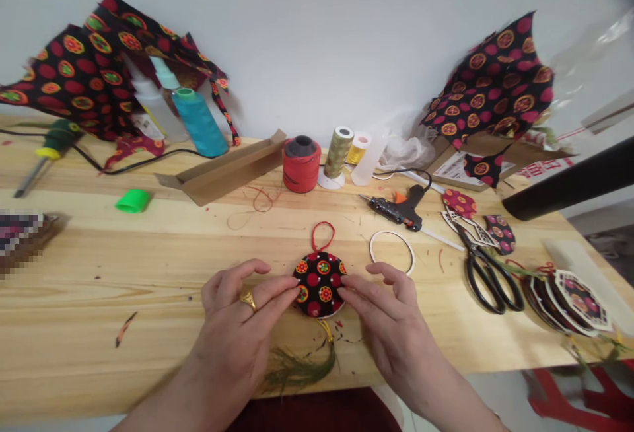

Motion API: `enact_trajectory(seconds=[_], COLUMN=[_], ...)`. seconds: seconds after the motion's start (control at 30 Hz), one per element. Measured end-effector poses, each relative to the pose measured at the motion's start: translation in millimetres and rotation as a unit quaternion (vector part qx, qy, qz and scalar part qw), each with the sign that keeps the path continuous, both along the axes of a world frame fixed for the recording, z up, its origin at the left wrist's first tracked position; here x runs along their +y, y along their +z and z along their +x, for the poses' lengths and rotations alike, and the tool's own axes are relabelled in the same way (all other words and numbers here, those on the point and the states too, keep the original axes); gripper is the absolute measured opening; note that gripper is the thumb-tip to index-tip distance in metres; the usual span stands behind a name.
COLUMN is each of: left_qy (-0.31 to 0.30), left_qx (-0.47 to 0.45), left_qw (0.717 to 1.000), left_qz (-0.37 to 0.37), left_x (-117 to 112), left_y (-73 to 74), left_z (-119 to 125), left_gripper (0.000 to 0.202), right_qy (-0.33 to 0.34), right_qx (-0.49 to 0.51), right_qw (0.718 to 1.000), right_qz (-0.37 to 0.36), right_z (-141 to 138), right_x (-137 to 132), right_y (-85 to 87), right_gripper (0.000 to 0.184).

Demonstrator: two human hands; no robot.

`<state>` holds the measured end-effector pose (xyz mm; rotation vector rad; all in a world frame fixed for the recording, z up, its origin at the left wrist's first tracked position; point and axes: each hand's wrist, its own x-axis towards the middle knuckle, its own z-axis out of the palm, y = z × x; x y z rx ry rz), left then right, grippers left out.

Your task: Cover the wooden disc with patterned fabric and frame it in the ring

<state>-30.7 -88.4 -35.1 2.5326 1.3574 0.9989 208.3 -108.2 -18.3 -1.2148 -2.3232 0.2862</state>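
A round fabric-covered pendant [319, 281], black with red dots and flower prints, lies on the wooden table in front of me. A red cord loop [323, 236] sticks out at its top, and a green tassel [307, 367] on yellow thread hangs from its bottom. My left hand [242, 313] pinches the pendant's left edge with thumb and fingertips; a gold ring is on one finger. Opposite, my right hand [391, 313] grips the right edge in the same way. Just beyond my right fingers lies a thin white ring [392, 252].
Behind stand a red thread spool [301, 166], a green spool [339, 151] and a teal thread cone [202, 121]. A black glue gun [401, 207] and black scissors [490, 273] lie to the right, near finished pendants [577, 300]. At left are a screwdriver [47, 148] and a green cap [132, 201].
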Motion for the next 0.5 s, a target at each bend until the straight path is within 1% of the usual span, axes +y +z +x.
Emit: enact_trajectory(seconds=[0.2,0.33,0.5], left_qy=[-0.001,0.01,0.017], left_qx=[0.013,0.017,-0.005], left_qw=[1.0,1.0,1.0], left_qz=[-0.003,-0.021,-0.022], left_x=[-1.1,-2.0,-2.8], left_y=[-1.6,0.1,2.1], left_z=[-0.6,1.4,4.0], left_gripper=[0.048,0.047,0.045], right_qy=[-0.002,-0.005,-0.003], right_qx=[0.009,0.005,-0.014], right_qw=[1.0,1.0,1.0], right_qz=[0.013,0.012,0.012], right_z=[-0.5,-0.4,1.0], right_x=[-0.1,-0.7,-1.7], right_y=[-1.6,-4.2,-4.7], right_gripper=[0.047,0.048,0.05])
